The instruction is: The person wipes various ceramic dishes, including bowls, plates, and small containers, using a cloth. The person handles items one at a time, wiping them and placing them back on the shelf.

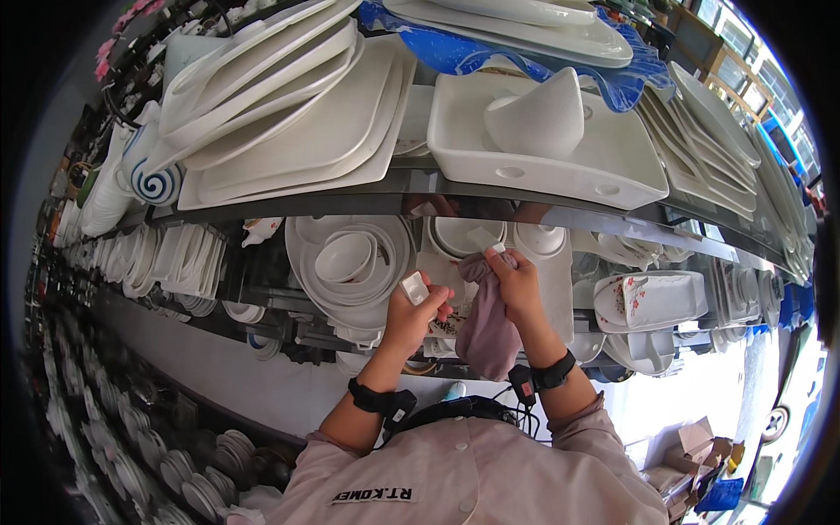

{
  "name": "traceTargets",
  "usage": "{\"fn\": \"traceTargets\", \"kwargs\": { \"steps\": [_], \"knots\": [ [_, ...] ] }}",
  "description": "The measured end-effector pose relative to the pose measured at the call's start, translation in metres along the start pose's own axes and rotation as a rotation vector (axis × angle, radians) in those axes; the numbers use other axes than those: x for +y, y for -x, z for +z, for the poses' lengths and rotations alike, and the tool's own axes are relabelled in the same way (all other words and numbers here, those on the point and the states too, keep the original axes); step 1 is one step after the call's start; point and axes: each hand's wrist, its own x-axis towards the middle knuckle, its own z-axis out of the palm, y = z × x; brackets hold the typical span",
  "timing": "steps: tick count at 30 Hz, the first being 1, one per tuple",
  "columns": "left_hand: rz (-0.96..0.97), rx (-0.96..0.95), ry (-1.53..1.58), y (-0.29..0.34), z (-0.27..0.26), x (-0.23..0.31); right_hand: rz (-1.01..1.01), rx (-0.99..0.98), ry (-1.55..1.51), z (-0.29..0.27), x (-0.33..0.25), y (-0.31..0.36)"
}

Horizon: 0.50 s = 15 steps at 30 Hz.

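My left hand point(412, 317) is closed around a small white ceramic piece point(414, 288) with a squarish, slightly hollow end; its exact kind is not clear. To its right, my right hand point(520, 287) grips a mauve cloth point(486, 328), which hangs down in folds below the fingers. Another small white piece point(482, 238) pokes out above the cloth at my right fingertips. Both hands are in front of a shelf of white dishes, a short distance apart. Behind my left hand are stacked round plates point(302, 262) with a small white bowl point(345, 256) on top.
Above the hands runs the dark edge of an upper shelf point(394, 188), holding stacked white platters point(289, 140) and a deep white tray point(551, 171). Blue wavy-edged ware point(437, 51) overhangs it. A floral rectangular dish point(663, 302) sits right. Cardboard boxes point(687, 451) stand lower right.
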Motion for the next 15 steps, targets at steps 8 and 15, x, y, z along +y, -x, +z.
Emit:
{"fn": "traceTargets", "kwargs": {
  "steps": [8,15],
  "knots": [
    [-0.011,-0.093,-0.103,0.006,0.010,-0.003,-0.010,0.017,-0.018,0.005,0.008,-0.008],
    [0.003,-0.050,-0.116,0.002,0.011,-0.006,-0.121,0.049,0.343,-0.003,0.007,-0.015]
  ]
}}
